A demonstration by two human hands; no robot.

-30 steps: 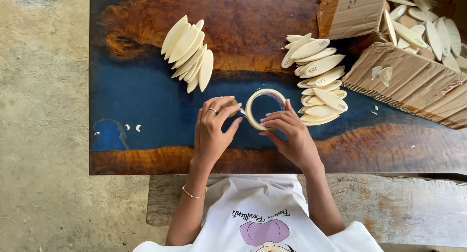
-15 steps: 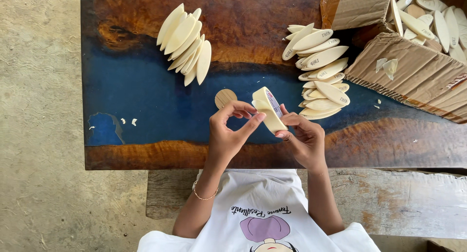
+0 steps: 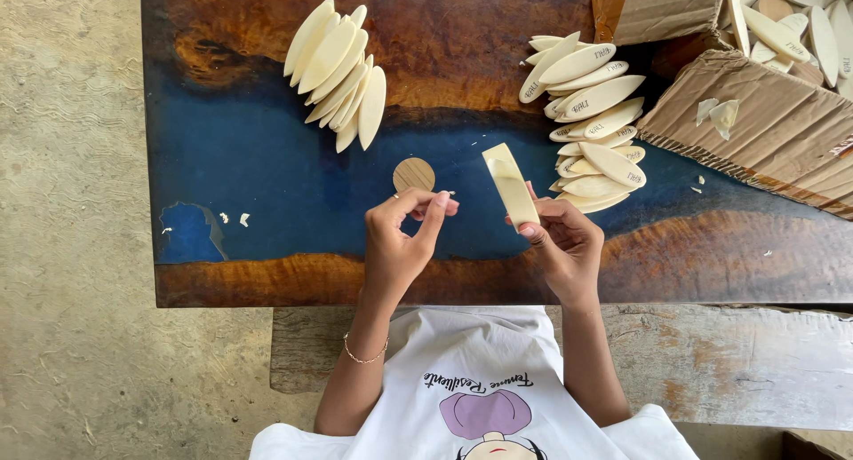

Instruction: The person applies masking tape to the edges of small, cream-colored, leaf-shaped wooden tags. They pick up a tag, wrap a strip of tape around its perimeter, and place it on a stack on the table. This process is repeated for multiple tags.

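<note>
While your right hand [image 3: 562, 238] holds the pale ring [image 3: 511, 185] by its lower end, your fingers [image 3: 533, 230] are closed around it and it tips up on its edge over the blue part of the table [image 3: 267, 167]. Your left hand [image 3: 400, 238] has its fingers [image 3: 435, 204] pinched tight on a tiny white scrap [image 3: 449, 194]. A small round wooden disc [image 3: 414, 174] lies flat on the table just above your left hand, beside the ring. Two rows of pale oval pieces [image 3: 338, 69] lie farther up.

The person wears a white printed T-shirt [image 3: 480, 389], a thin bracelet [image 3: 364, 355] and a ring [image 3: 396, 195].
</note>
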